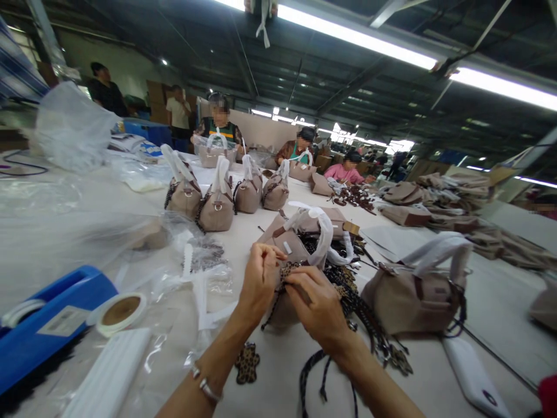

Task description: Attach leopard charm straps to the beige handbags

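Observation:
Over a taupe handbag [281, 310], my right hand [317, 307] pinches a small leopard-print charm [288, 270] between thumb and fingers. My left hand [260, 276] is closed at the charm's left edge; what its fingertips hold is hidden. Just behind, another taupe handbag [289, 247] with a white-wrapped handle leans on the pile. Beside my right wrist lies a heap of black braided cords [363, 313] with leopard-print pieces. One loose leopard-print bear-shaped charm [247, 363] rests on the table below my left forearm.
A blue tape dispenser [56, 325] and a tape roll [122, 312] sit at left, near clear plastic bags [195, 249]. Several finished handbags [217, 206] stand behind. At right are a handbag [413, 296], a white phone [474, 377] and stacked bags [452, 197]. Co-workers sit across the table.

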Available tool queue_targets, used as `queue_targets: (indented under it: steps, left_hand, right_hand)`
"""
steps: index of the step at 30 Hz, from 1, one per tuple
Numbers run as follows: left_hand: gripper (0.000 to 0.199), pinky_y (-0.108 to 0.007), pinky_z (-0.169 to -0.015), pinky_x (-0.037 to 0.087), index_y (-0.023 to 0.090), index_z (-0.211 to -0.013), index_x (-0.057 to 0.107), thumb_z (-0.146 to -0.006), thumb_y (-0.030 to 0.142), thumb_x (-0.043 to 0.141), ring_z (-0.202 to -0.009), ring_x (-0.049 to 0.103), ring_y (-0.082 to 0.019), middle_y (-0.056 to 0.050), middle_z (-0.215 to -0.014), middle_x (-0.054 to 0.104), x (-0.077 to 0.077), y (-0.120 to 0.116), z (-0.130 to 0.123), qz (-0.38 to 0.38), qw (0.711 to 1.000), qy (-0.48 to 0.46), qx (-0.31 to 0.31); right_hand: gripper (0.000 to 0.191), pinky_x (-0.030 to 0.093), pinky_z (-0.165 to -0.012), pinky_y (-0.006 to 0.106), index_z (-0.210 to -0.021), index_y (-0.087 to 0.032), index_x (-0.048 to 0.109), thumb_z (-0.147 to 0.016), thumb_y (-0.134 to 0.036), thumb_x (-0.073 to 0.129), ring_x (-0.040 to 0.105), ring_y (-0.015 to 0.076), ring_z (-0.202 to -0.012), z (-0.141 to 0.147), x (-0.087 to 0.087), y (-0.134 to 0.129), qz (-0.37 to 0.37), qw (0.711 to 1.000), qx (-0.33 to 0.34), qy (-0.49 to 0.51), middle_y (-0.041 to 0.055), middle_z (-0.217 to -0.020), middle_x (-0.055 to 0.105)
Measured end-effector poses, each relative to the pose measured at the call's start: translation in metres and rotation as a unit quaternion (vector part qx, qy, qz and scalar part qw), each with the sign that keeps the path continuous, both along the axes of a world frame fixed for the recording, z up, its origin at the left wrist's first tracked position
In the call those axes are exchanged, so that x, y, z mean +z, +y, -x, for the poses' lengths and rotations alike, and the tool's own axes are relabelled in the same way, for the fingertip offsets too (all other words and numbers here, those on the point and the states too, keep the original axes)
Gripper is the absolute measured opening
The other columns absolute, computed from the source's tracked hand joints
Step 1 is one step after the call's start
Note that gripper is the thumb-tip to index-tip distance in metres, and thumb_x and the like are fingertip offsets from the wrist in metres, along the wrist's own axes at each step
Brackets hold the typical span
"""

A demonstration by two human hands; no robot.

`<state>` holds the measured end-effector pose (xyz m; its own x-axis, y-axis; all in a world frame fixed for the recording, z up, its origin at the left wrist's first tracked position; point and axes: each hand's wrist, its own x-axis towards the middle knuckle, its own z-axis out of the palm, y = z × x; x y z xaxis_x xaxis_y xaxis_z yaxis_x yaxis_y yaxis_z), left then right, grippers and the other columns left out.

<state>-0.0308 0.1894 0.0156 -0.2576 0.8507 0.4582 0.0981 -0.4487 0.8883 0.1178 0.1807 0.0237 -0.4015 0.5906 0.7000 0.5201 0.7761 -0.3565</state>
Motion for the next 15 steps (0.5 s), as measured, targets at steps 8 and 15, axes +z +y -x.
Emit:
queue_targets:
  steps: [8, 15]
  left_hand:
    - [0.027, -0.028, -0.067, 0.049, 0.021, -0.081, 0.041, -0.085, 0.043, 0.056, -0.081, 0.068, -0.018, -0.002, -0.082, 0.067, -0.006, 0.014, 0.006, 0.108, 0.93, -0.316, -0.157]
    - [0.026, -0.023, -0.065, 0.049, 0.019, -0.079, 0.047, -0.079, 0.039, 0.064, -0.085, 0.064, -0.015, -0.002, -0.087, 0.063, -0.009, 0.016, 0.013, 0.099, 0.934, -0.324, -0.117]
  right_hand:
    - [0.023, 0.052, -0.067, 0.029, -0.084, -0.018, 0.068, -0.079, -0.04, 0.068, 0.063, 0.0183, -0.072, 0.001, 0.01, 0.006, 0.289, 0.922, -0.032, 0.256, 0.0036, -0.078, 0.069]
    - [0.025, 0.051, -0.064, 0.029, -0.087, -0.017, 0.069, -0.078, -0.041, 0.068, 0.063, 0.0187, -0.07, -0.007, 0.01, 0.005, 0.328, 0.903, -0.062, 0.271, 0.0034, -0.075, 0.069]
